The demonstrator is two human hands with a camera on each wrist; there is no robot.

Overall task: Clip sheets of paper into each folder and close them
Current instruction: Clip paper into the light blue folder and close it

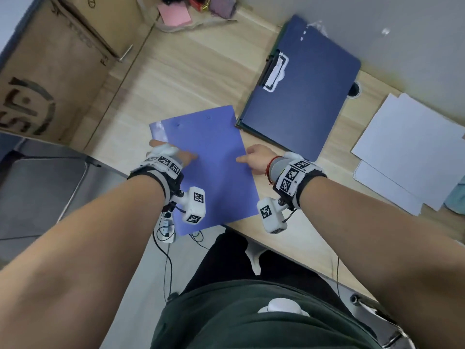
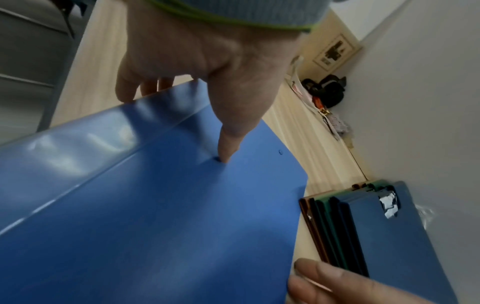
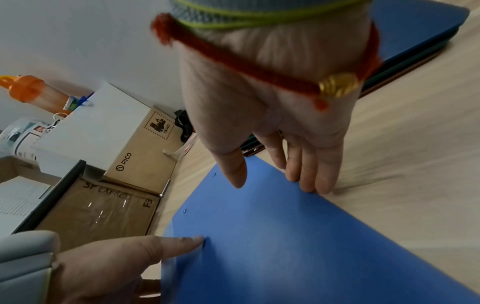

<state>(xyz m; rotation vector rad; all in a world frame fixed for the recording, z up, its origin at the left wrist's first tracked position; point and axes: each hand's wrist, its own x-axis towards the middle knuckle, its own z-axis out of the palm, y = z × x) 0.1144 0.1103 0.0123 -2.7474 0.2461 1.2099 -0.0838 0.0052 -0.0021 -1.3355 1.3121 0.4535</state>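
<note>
A light blue folder [image 1: 208, 170] lies shut on the wooden desk [image 1: 191, 71], its near end past the desk's front edge. My left hand [image 1: 173, 154] grips its spine side: the thumb [image 2: 228, 144] presses on the cover and the fingers [image 2: 130, 90] drop behind the edge. My right hand [image 1: 255, 157] is at the opposite long edge. Its straight fingers [image 3: 309, 181] touch that edge and the desk, and the thumb [image 3: 233, 170] is over the cover. A stack of dark blue clip folders [image 1: 302, 96] lies behind. Loose white sheets [image 1: 407, 147] lie at the right.
A large cardboard box [image 1: 50, 71] stands left of the desk, with a grey chair [image 1: 37, 187] in front of it. Pink paper and small clutter [image 1: 191, 11] sit at the far end. A wall [image 1: 377, 34] runs behind the folder stack. Cables hang under the desk edge.
</note>
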